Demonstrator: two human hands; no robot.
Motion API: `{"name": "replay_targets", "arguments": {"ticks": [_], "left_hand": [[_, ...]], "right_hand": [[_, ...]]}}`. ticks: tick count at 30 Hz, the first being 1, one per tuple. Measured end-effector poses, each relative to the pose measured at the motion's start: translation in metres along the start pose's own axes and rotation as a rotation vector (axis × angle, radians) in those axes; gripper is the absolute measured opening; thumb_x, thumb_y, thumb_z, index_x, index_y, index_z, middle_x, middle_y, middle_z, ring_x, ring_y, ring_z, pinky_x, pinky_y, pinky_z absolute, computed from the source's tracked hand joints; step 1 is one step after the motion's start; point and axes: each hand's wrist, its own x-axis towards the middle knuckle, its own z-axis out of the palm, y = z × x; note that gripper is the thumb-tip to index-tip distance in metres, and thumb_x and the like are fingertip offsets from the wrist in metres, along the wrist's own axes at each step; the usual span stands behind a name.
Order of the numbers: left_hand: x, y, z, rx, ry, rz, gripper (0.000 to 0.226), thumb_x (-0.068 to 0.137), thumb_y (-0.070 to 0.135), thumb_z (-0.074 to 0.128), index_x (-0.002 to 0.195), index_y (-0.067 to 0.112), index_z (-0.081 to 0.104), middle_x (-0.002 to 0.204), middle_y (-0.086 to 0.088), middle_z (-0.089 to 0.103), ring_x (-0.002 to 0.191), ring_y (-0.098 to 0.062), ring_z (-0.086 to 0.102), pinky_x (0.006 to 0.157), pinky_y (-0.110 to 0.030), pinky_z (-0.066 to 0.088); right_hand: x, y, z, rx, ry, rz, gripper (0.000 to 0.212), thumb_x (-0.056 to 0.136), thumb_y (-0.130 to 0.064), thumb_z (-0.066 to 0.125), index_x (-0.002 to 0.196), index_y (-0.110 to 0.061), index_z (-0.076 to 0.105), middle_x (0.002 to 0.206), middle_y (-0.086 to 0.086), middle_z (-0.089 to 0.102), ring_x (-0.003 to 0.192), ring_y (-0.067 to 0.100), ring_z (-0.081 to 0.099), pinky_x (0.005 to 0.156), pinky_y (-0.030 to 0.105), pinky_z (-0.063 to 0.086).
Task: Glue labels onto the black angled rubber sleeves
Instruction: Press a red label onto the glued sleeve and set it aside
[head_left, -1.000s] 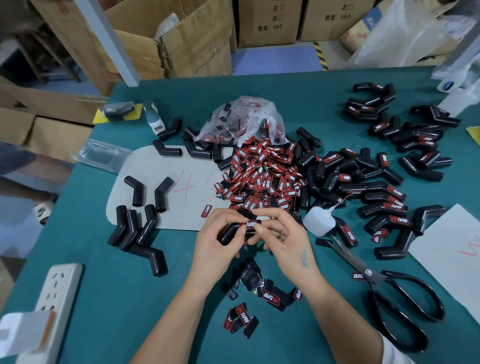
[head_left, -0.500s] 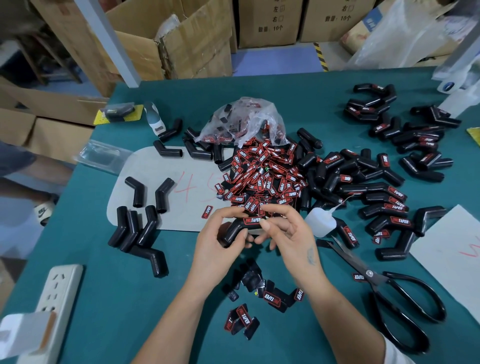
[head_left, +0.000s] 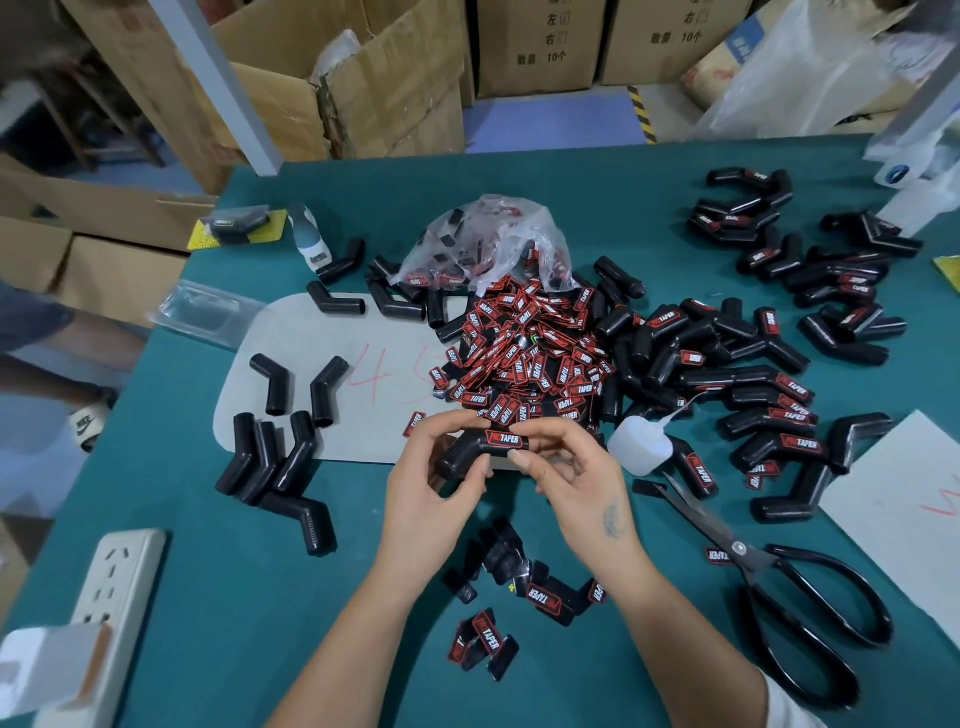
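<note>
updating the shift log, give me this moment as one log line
left hand: grips sleeve | right hand: pinches labelled end | label: on sleeve | glue bottle: on table, untouched

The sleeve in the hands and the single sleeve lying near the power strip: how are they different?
The held sleeve carries a red and black label on its upper arm; the lying sleeve shows no label. The held sleeve is off the table, gripped by the left hand and pinched by the right hand; the lying sleeve rests on the green table, touched by no hand. Both are black, bent rubber tubes.
</note>
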Motion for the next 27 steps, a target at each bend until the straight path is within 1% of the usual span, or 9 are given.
{"name": "replay_targets", "arguments": {"ticks": [3, 5, 10, 12, 15, 19, 22, 25, 27], "left_hand": [[0.0000, -0.0005, 0.0001, -0.018, 0.007, -0.012, 0.045, 0.092, 0.012, 0.071, 0.121, 0.045, 0.064, 0.123, 0.006, 0.072, 0.101, -0.024, 0.072, 0.095, -0.060, 0.057], [-0.0001, -0.0003, -0.0001, -0.037, 0.010, -0.012, 0.047, 0.092, 0.011, 0.072, 0.121, 0.046, 0.064, 0.120, 0.006, 0.072, 0.092, -0.021, 0.073, 0.091, -0.057, 0.059], [0.0007, 0.0023, 0.0001, -0.104, 0.015, -0.008, 0.048, 0.091, 0.009, 0.072, 0.120, 0.047, 0.065, 0.116, 0.004, 0.071, 0.081, -0.020, 0.072, 0.082, -0.029, 0.059], [0.0008, 0.0034, 0.0002, -0.115, 0.014, -0.015, 0.048, 0.090, 0.009, 0.073, 0.119, 0.046, 0.065, 0.115, 0.004, 0.072, 0.083, -0.021, 0.073, 0.083, -0.026, 0.059], [0.0002, 0.0033, -0.0005, -0.114, 0.007, -0.027, 0.048, 0.090, 0.011, 0.074, 0.119, 0.048, 0.065, 0.115, 0.006, 0.072, 0.089, -0.023, 0.073, 0.087, -0.032, 0.061], [0.0005, 0.0022, -0.0004, -0.083, 0.014, -0.025, 0.051, 0.088, 0.011, 0.074, 0.120, 0.050, 0.064, 0.114, 0.012, 0.071, 0.105, -0.021, 0.071, 0.097, -0.044, 0.059], [0.0010, 0.0030, -0.0009, -0.064, 0.011, 0.009, 0.052, 0.090, 0.010, 0.073, 0.123, 0.049, 0.062, 0.120, 0.011, 0.072, 0.117, -0.019, 0.068, 0.104, -0.036, 0.055], [0.0027, 0.0053, -0.0013, -0.102, -0.006, 0.032, 0.044, 0.093, 0.014, 0.073, 0.128, 0.039, 0.062, 0.128, 0.006, 0.072, 0.128, -0.021, 0.064, 0.109, -0.031, 0.050], [0.0031, 0.0078, -0.0008, -0.154, -0.005, 0.041, 0.041, 0.091, 0.022, 0.076, 0.128, 0.031, 0.063, 0.128, 0.002, 0.073, 0.128, -0.021, 0.064, 0.108, -0.027, 0.049]], "right_hand": [[-0.0003, -0.0019, 0.0002, -0.012, -0.002, -0.014, 0.042, 0.094, -0.006, 0.076, 0.100, -0.047, 0.077, 0.094, -0.015, 0.066, 0.090, 0.009, 0.063, 0.078, 0.026, 0.051], [-0.0005, -0.0028, 0.0006, -0.011, -0.007, -0.015, 0.040, 0.094, -0.006, 0.076, 0.101, -0.046, 0.078, 0.093, -0.016, 0.065, 0.090, 0.010, 0.062, 0.078, 0.029, 0.051], [0.0001, -0.0034, 0.0006, -0.009, -0.017, -0.018, 0.028, 0.094, -0.007, 0.075, 0.105, -0.032, 0.080, 0.092, -0.014, 0.065, 0.090, 0.012, 0.063, 0.078, 0.030, 0.051], [0.0000, -0.0029, 0.0002, -0.008, -0.019, -0.017, 0.027, 0.094, -0.006, 0.075, 0.106, -0.029, 0.079, 0.093, -0.013, 0.066, 0.090, 0.011, 0.063, 0.078, 0.028, 0.051], [-0.0004, -0.0027, -0.0008, 0.008, -0.019, -0.013, 0.026, 0.094, -0.006, 0.075, 0.107, -0.029, 0.080, 0.095, -0.009, 0.066, 0.090, 0.010, 0.063, 0.077, 0.023, 0.051], [0.0007, -0.0026, 0.0001, 0.013, -0.021, -0.012, 0.036, 0.094, -0.006, 0.074, 0.102, -0.041, 0.080, 0.092, -0.012, 0.065, 0.086, 0.008, 0.062, 0.074, 0.020, 0.051], [0.0006, -0.0004, -0.0004, 0.015, -0.029, -0.020, 0.039, 0.094, -0.004, 0.076, 0.108, -0.040, 0.078, 0.091, -0.016, 0.064, 0.082, 0.005, 0.061, 0.074, 0.020, 0.051], [-0.0012, 0.0001, -0.0002, -0.033, 0.012, -0.018, 0.047, 0.092, -0.007, 0.079, 0.116, -0.046, 0.072, 0.088, -0.018, 0.064, 0.072, 0.001, 0.058, 0.078, 0.021, 0.052], [-0.0031, -0.0008, 0.0004, -0.132, 0.065, -0.090, 0.051, 0.092, -0.007, 0.079, 0.115, -0.051, 0.070, 0.093, -0.017, 0.067, 0.082, 0.005, 0.064, 0.082, 0.023, 0.052]]}}
